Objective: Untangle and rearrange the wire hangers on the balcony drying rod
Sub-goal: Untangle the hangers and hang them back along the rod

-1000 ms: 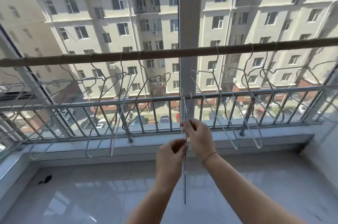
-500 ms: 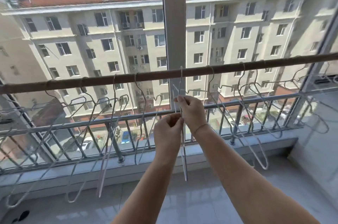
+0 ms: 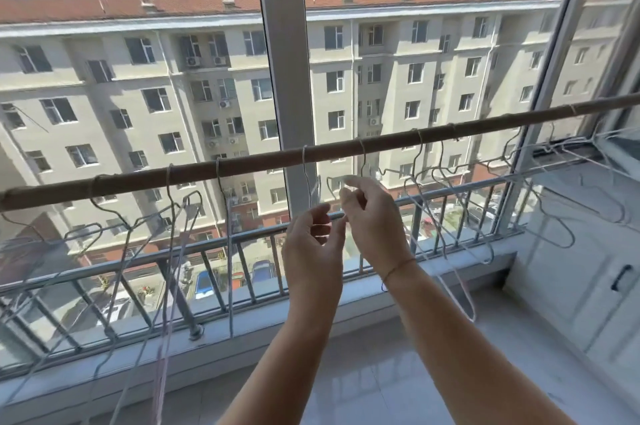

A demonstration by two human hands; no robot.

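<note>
An apartment block (image 3: 346, 78) with a red roof is filling the view beyond the glass, a white window post (image 3: 277, 78) rising through the centre of the frame. A brown rod (image 3: 138, 178) is running across the middle of the frame, climbing from the left edge to the right. Wire hangers (image 3: 173, 216) are hanging from it in loose clusters at left and right, several crossing one another, their lower ends dropping past the metal railing (image 3: 225, 244) toward the sill. One hanger (image 3: 304, 175) is hooking over the rod at centre, just above the hands. The left hand (image 3: 313, 244) is hovering below it with fingers loosely curled and parted, gripping nothing that can be made out. The right hand (image 3: 374, 220), a thin cord bracelet (image 3: 398, 267) on its wrist, is reaching just beside it, thumb and forefinger drawn close near the thin wire; whether they are touching it is too blurred to tell.
</note>
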